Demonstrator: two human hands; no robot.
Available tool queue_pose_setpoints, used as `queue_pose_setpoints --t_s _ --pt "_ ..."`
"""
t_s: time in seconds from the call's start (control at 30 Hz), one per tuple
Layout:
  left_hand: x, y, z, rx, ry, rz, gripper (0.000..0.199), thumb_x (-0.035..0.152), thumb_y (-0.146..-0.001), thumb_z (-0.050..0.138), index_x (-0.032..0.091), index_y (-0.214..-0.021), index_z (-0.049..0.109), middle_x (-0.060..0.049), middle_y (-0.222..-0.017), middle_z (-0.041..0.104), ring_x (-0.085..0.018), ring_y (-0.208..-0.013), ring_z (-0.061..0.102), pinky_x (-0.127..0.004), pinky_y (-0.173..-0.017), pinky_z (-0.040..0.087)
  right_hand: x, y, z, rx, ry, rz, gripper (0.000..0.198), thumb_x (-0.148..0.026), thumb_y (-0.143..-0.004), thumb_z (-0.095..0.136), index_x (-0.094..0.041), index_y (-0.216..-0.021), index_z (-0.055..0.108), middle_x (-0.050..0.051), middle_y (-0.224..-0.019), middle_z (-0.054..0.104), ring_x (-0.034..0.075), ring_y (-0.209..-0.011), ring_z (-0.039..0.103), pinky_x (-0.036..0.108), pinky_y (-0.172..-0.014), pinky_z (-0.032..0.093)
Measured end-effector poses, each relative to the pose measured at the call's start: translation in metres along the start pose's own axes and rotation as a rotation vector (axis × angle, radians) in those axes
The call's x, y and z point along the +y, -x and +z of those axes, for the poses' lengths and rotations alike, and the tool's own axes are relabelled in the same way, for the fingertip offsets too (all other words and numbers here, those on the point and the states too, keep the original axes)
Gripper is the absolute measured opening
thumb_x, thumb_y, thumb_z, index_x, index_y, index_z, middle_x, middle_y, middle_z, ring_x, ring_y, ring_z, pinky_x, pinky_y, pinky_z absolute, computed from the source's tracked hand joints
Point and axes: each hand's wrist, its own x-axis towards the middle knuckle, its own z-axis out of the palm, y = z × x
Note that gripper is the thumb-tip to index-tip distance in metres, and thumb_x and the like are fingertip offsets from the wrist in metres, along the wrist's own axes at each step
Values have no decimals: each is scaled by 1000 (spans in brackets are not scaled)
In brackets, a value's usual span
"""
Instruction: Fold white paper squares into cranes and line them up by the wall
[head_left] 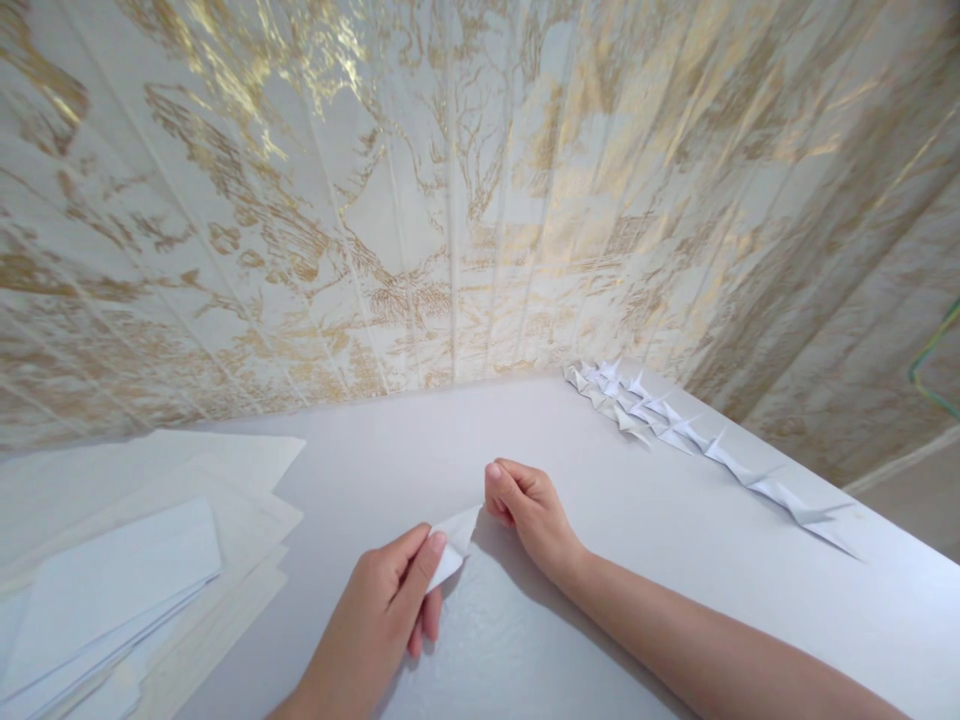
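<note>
Small folded paper (454,545) is pinched by left hand (382,600) and right hand (529,510) fingers, steadied over counter (600,520); folded pieces (675,430) lined far right.

Small white folded paper (454,545), pinched above table.

The small folded paper piece (454,545) is plain white, like the row of white folded paper shapes (679,430) and the stack of white and cream flat paper sheets (127,570), all on a pale grey-white smooth table (420,440) before white wall panels with gold tree-like patterning (420,200).
</note>
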Motion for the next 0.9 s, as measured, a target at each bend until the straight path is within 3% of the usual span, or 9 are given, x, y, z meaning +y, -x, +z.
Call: queue_pose_setpoints --t_s 0.1,0.2,0.33,0.47,0.6,0.73,0.83,0.9 --pt "-1 1 0 -2 16 3 49 60 -93 39 22 -65 50 5 -44 52 -10 -39 45 -21 -45 35 -3 7 3 -122 -3 -21 51 -66 -86 52 -18 -69 49 -5 -56 41 9 -52 35 22 -50 29" --pt "-2 2 -1 -32 28 7 46 60 -94 38 22 -71 52 5 -47 54 -10 -41 47 -22 -45 34 -4 14 7 -243 139 12 43 -58 -81 65 -17 -74 53 -7 -54 42 8 -50 35 20 -47 27" --pt "-4 2 -2 -51 5 48 45 57 -97 33 22 -76 52 3 -57 58 -12 -49 52 -22 -49 36 -4 16 9 -276 223 -1 42 -52 -87 60 -16 -65 53 -6 -51 39 7 -48 32 20 -47 26" --pt "-2 1 -2 -40 -39 70 44 55 -98 30 22 -80 54 1 -65 61 -13 -56 54 -24 -51 37 -4 16 8 -328 219 13 42 -52 -91 54 -16 -70 58 -5 -50 46 9 -49 36 20 -47 28" --pt "0 -1 -1 -32 -77 65 46 55 -98 32 22 -74 55 4 -56 56 -13 -53 53 -24 -52 36 -3 15 9 -262 266 24 37 -46 -88 58 -16 -66 56 -6 -48 40 8 -47 34 20 -46 26" --pt "0 -2 0 -33 -58 62 43 54 -97 35 22 -77 55 3 -59 61 -12 -50 53 -23 -51 36 -5 15 10 -216 289 5 34 -41 -87 60 -17 -64 54 -7 -50 39 8 -48 34 21 -48 29" --pt "-1 -2 0 -37 -33 59 42 55 -97 35 22 -78 54 4 -56 60 -12 -49 53 -23 -51 37 -8 13 9 -124 353 -183 20 -36 -83 67 -18 -78 59 0 -74 56 14 -69 49 25 -65 41" --pt "-1 -1 -1 -39 -22 60 43 57 -96 36 22 -76 53 5 -52 58 -12 -47 53 -23 -50 37 -9 12 8 -96 386 -291 20 -35 -81 71 -19 -88 60 4 -92 59 18 -88 51 29 -79 42"
